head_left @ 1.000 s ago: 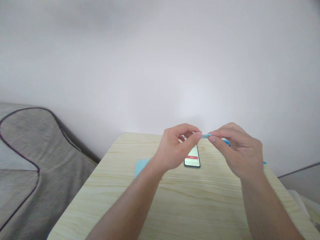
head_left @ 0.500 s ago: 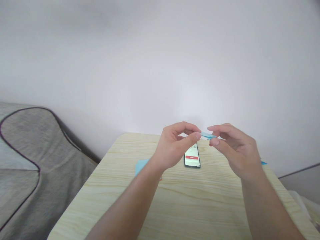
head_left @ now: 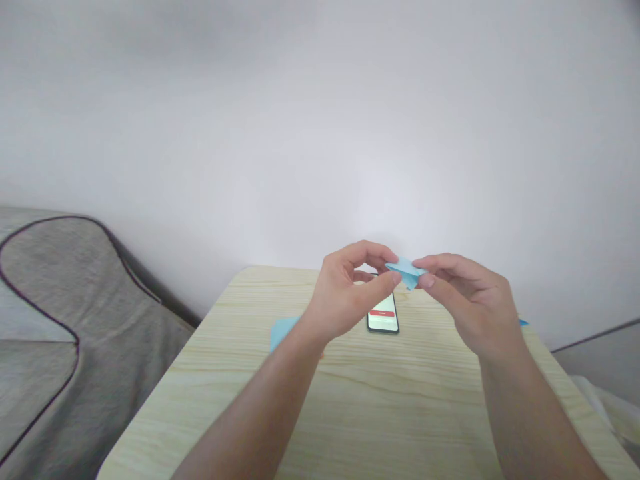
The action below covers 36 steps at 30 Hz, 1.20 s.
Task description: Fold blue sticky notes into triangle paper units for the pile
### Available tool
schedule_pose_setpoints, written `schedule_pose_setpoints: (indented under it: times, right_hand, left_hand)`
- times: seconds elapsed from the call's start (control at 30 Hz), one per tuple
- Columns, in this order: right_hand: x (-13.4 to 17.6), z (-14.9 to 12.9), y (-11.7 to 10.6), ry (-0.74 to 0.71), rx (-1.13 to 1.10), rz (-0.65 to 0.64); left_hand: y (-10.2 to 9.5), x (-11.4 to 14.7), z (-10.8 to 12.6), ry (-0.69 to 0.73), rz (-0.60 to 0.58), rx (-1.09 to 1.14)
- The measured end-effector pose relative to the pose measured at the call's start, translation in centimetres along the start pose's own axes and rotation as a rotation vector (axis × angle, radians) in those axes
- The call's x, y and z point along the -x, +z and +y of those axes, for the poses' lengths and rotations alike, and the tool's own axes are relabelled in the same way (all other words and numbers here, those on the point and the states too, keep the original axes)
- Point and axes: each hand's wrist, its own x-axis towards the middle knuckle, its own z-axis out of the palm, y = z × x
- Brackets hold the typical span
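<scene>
A small piece of light blue folded paper is held in the air above the far part of the table. My left hand pinches its left end between thumb and fingers. At its right end, the thumb and index finger of my right hand close on the paper. The folds stand slightly apart, with a point of paper hanging down between the two thumbs. My fingertips hide both ends.
A phone with a lit screen lies on the wooden table behind my hands. Blue paper lies partly under my left forearm, and a blue scrap beyond my right wrist. Grey cloth is at left; a white wall stands behind.
My right thumb and fingers, apart before, have closed on the right end of the folded paper. The paper has tilted and shows more of its folds.
</scene>
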Motion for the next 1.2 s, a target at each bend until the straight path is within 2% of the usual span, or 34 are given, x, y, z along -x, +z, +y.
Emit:
schedule_pose_setpoints:
  times: [0.13, 0.23, 0.37, 0.43, 0.5, 0.6, 0.7, 0.9, 1.0, 1.2]
  right_hand:
    - [1.6, 0.4, -0.4, 0.045, -0.015, 0.014]
    - [4.2, 1.5, -0.4, 0.110, -0.057, 0.013]
    - [9.7, 4.3, 0.8, 0.225, -0.067, 0.002]
    - [12.8, 5.8, 1.7, 0.271, 0.019, -0.041]
    - [15.7, 7.1, 2.5, 0.245, 0.191, -0.110]
    - [18.7, 8.4, 3.1, 0.059, 0.402, -0.193]
    - [20.0, 8.9, 2.9, -0.050, 0.569, -0.223]
    - [20.3, 8.5, 2.4, -0.078, 0.721, -0.317]
    - [20.3, 8.6, 2.4, -0.079, 0.723, -0.316]
    - [20.3, 9.4, 2.6, -0.081, 0.646, -0.226]
  left_hand:
    - [1.1, 1.0, 0.3, -0.007, -0.019, -0.083]
    - [2.2, 3.1, -0.3, -0.024, -0.035, -0.199]
    - [3.0, 8.7, -3.0, -0.010, -0.019, -0.419]
    - [3.2, 12.1, -4.6, -0.027, -0.039, -0.506]
    - [3.2, 15.2, -5.8, -0.086, -0.093, -0.642]
    - [3.3, 18.4, -6.8, -0.158, -0.179, -0.865]
    - [3.2, 19.3, -6.9, -0.157, -0.226, -0.961]
    - [2.4, 19.2, -6.9, -0.131, -0.284, -0.985]
    - [2.0, 19.2, -7.1, -0.125, -0.288, -0.966]
    - [2.0, 19.1, -7.5, -0.123, -0.276, -0.955]
